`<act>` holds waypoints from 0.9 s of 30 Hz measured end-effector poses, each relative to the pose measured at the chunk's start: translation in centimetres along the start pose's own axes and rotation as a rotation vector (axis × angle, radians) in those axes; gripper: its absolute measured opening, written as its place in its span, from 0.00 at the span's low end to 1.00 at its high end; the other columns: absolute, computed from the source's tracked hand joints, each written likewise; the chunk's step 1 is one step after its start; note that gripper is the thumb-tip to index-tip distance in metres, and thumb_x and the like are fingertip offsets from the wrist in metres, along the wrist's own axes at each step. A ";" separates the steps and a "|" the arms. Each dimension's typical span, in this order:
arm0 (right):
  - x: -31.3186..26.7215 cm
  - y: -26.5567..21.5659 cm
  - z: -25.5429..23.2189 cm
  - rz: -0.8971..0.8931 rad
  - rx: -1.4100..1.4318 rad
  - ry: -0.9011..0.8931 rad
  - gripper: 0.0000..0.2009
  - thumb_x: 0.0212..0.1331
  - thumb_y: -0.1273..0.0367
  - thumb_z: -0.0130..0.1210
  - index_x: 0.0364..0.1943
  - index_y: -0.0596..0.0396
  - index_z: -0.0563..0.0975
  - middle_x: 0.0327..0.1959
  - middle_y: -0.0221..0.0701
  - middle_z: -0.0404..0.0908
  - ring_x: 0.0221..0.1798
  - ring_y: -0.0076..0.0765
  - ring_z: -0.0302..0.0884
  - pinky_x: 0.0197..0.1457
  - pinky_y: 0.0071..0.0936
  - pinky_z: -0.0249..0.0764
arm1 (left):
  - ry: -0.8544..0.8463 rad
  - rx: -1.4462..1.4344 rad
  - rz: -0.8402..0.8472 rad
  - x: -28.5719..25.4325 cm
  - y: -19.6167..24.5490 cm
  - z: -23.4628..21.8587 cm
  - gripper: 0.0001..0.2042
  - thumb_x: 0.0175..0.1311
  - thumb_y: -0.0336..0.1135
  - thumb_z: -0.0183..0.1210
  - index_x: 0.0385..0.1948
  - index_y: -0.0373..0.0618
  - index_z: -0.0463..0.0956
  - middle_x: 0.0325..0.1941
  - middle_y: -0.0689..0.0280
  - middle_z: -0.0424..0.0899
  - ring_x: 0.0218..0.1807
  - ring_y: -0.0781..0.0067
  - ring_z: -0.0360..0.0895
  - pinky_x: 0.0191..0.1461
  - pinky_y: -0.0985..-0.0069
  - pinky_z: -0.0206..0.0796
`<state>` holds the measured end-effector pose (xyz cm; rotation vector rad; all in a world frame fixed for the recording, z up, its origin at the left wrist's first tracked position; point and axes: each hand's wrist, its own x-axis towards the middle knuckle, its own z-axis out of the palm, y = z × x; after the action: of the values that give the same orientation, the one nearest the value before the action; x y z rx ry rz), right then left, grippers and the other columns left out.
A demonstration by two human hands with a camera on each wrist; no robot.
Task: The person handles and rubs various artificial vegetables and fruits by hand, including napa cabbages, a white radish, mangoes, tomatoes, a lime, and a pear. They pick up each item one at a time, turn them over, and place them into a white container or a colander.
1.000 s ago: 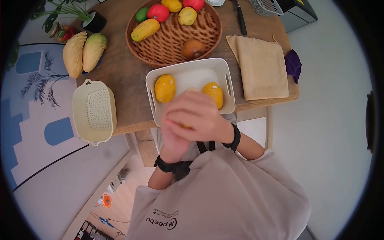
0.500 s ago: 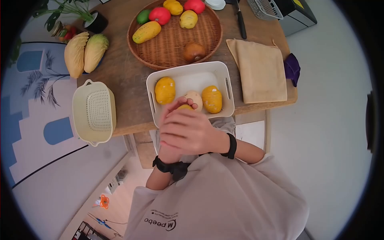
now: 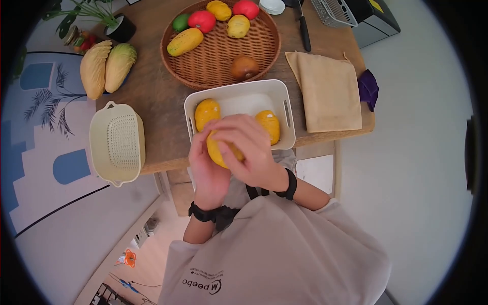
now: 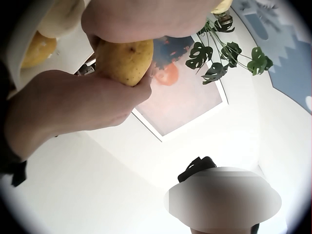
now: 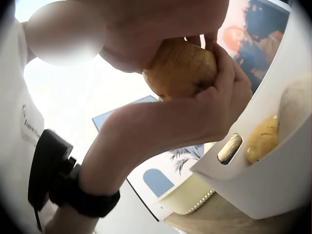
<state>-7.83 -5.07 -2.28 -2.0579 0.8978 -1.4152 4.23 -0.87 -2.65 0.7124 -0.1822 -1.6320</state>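
Observation:
In the head view a yellow mango [image 3: 216,151] is between both hands above the near edge of a white tray [image 3: 288,91]. The left hand [image 3: 210,173] cups its left side and underside; the right hand [image 3: 250,151] curls over its top and right. The left wrist view shows the mango [image 4: 126,62] gripped by the left hand [image 4: 146,18] and right hand [image 4: 80,97]. Scratch-like lines mark the mango [image 5: 183,68] in the right wrist view. Inside the tray lie a left mango [image 3: 207,112] and a right mango [image 3: 269,127]. A pale round item [image 4: 61,18] is hidden by hands in the head view.
Behind the tray stands a wicker basket [image 3: 213,63] of several fruits. A pale green strainer [image 3: 122,140] and cabbages [image 3: 94,71] are on the left. To the right are a folded beige cloth [image 3: 330,91], a purple cloth [image 3: 369,90] and a black-handled knife [image 3: 304,33].
The right hand has shifted from covering the left hand, and the mango between them shows more. Both hands have changed their hold on it. The pale round item has become covered.

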 end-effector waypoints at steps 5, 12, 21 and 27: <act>-0.3 -1.1 -0.5 -0.063 0.009 -0.012 0.06 0.56 0.77 0.65 0.38 0.59 0.84 0.41 0.39 0.88 0.50 0.52 0.88 0.58 0.44 0.84 | -0.113 0.736 0.347 -0.8 -1.0 0.9 0.18 0.86 0.41 0.44 0.65 0.45 0.74 0.65 0.64 0.79 0.68 0.70 0.76 0.74 0.68 0.68; -0.6 -0.8 -0.9 -0.014 0.084 0.008 0.06 0.56 0.76 0.65 0.38 0.59 0.85 0.40 0.40 0.88 0.44 0.50 0.88 0.53 0.42 0.85 | -0.252 0.096 -0.032 0.1 -3.2 -2.9 0.15 0.85 0.43 0.44 0.60 0.48 0.75 0.58 0.67 0.80 0.66 0.72 0.77 0.70 0.70 0.69; -0.5 -1.2 -0.4 -0.120 0.034 -0.170 0.07 0.60 0.73 0.63 0.40 0.59 0.86 0.48 0.41 0.88 0.52 0.50 0.85 0.63 0.50 0.79 | -0.120 0.439 0.331 -1.8 -2.1 -1.0 0.15 0.85 0.41 0.45 0.63 0.49 0.73 0.64 0.67 0.78 0.67 0.71 0.76 0.73 0.67 0.68; 0.2 -0.4 -1.2 -0.011 0.079 -0.087 0.09 0.61 0.72 0.62 0.42 0.60 0.87 0.46 0.41 0.89 0.52 0.53 0.86 0.62 0.50 0.80 | -0.041 -0.018 0.027 -1.4 -1.3 -0.1 0.17 0.86 0.44 0.45 0.63 0.48 0.75 0.62 0.69 0.81 0.66 0.74 0.78 0.72 0.68 0.70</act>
<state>-8.85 -5.00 -1.48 -2.0518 0.7839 -1.3345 3.25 0.77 -2.90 0.6606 -0.2052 -1.6216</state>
